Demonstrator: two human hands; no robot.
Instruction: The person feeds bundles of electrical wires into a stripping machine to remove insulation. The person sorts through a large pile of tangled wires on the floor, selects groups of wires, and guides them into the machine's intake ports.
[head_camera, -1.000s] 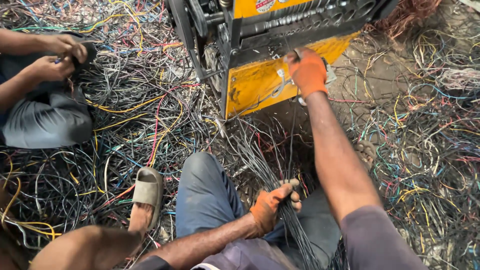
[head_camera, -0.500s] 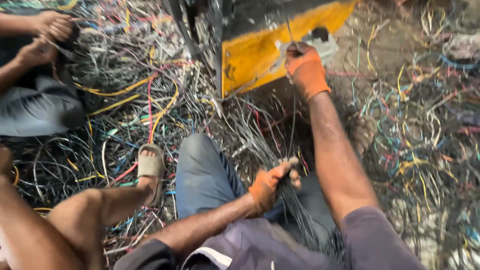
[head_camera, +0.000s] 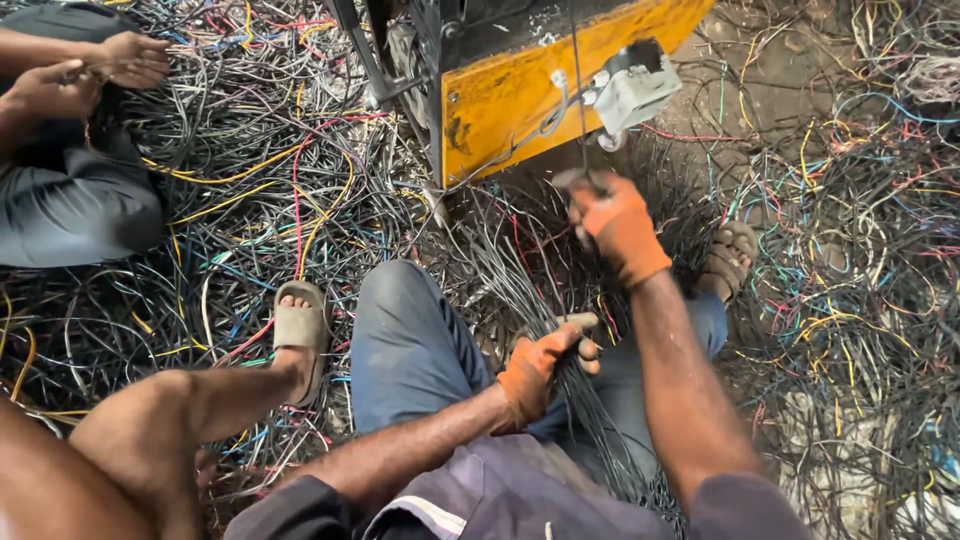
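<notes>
A single thin dark wire (head_camera: 578, 100) runs taut from the top of the yellow-fronted machine (head_camera: 520, 95) down into the right hand (head_camera: 617, 228), which wears an orange glove and is closed tight around it just below the machine's grey switch box (head_camera: 632, 90). The left hand (head_camera: 537, 362), gloved likewise, is clenched on a thick bundle of dark wires (head_camera: 560, 400) lying between the person's knees.

Risks noted:
- The taut wire could snap or slip through the glove under pull, whipping toward the person.
- The right hand works close beside the switch box and its loose lead; a knock there is possible.
- Whether the machine is running cannot be told from this view.
- Loose scrap cable (head_camera: 260, 180) covers the ground; the sandalled foot (head_camera: 298, 335) nearby could snag.
- A second person's hands (head_camera: 90, 75) work at upper left, well apart from the machine.
</notes>
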